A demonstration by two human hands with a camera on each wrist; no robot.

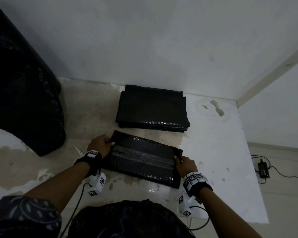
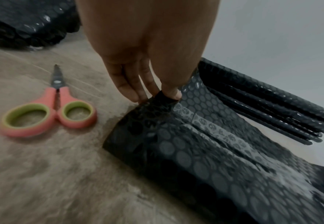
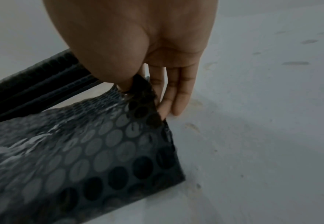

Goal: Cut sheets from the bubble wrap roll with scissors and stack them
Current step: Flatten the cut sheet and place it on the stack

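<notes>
With a neat stack of black bubble-wrap sheets [image 1: 152,109] already built at the far side and the pink-handled scissors [image 2: 50,106] lying idle at left, the left hand [image 1: 100,145] and right hand [image 1: 186,164] each pinch an end of a freshly cut black bubble-wrap sheet [image 1: 143,158], seemingly about to add it, while the big black roll [image 1: 24,93] at far left suggests more cutting remains.

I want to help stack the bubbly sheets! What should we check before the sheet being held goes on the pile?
1. Left hand pinches the cut sheet's left corner: ok.
2. Right hand pinches its right corner: ok.
3. Scissors lie put down on the floor, beside the left hand, out of both hands: ok.
4. Stack sits just past the sheet, by the wall, with nothing on top: ok.
5. Stack edges are even: not ok, some layers stick out a little.
6. Sheet is fully cut free from the roll: cannot tell for sure, though no link shows.
</notes>
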